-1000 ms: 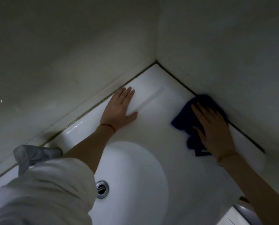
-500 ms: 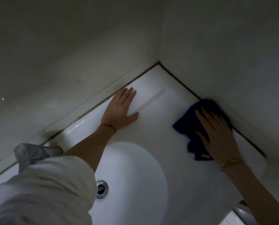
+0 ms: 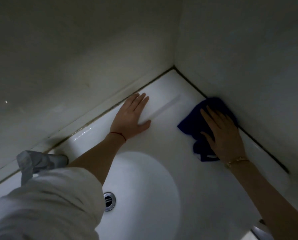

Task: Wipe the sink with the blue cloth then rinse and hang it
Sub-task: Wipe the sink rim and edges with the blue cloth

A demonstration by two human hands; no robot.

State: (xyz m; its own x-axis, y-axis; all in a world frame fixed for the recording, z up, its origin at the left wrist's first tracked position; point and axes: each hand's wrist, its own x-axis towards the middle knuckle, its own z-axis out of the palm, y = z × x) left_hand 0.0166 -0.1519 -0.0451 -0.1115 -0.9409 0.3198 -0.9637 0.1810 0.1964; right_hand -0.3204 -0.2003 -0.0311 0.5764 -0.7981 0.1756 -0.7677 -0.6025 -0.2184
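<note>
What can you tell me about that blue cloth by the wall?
The blue cloth is dark navy, soft and crumpled, lying bunched on the white sink ledge against the right wall. The right hand presses flat on top of it, fingers spread, covering much of it. A pale tag or edge shows at its near end. Whether it is wet cannot be told.

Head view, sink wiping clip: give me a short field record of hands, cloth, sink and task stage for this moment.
setting: white sink set into a wall corner
left hand: left hand flat on the back ledge, palm down, empty
right hand: right hand pressed flat on the blue cloth
cloth position: on the right ledge, against the side wall
drain: drain visible in the basin
task stage: wiping; cloth not yet rinsed or hung
</note>
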